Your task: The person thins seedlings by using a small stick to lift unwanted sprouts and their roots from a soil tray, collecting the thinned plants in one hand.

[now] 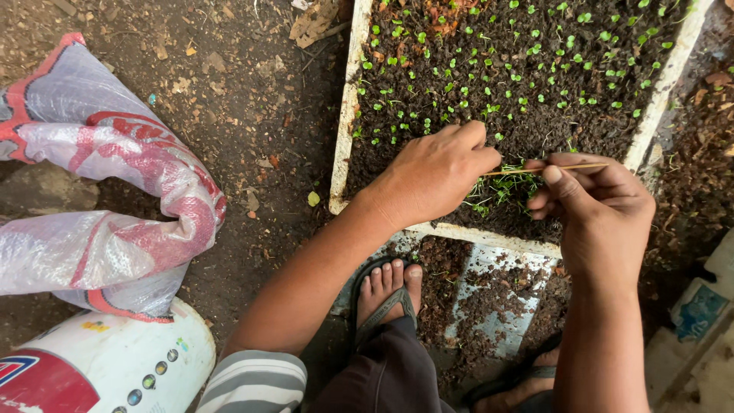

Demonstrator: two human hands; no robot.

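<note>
Striped fabric of a sleeve (256,380) and dark trousers sit closest, above feet in grey flip-flops (386,302) on bare earth. At lower left a rounded white plastic drum (115,367) carries a red-and-blue label patch and a row of small coloured dots; over it slumps a crinkled woven sack (99,191), translucent white with red printing. Both hands work at the near edge of a white foam seed tray (342,138) filled with dark crumbly soil and tiny green seedlings (497,190). Left hand (436,172) is curled, fingertips pressed into the seedling clump; right hand (592,203) pinches a thin tan stick (547,169).
</note>
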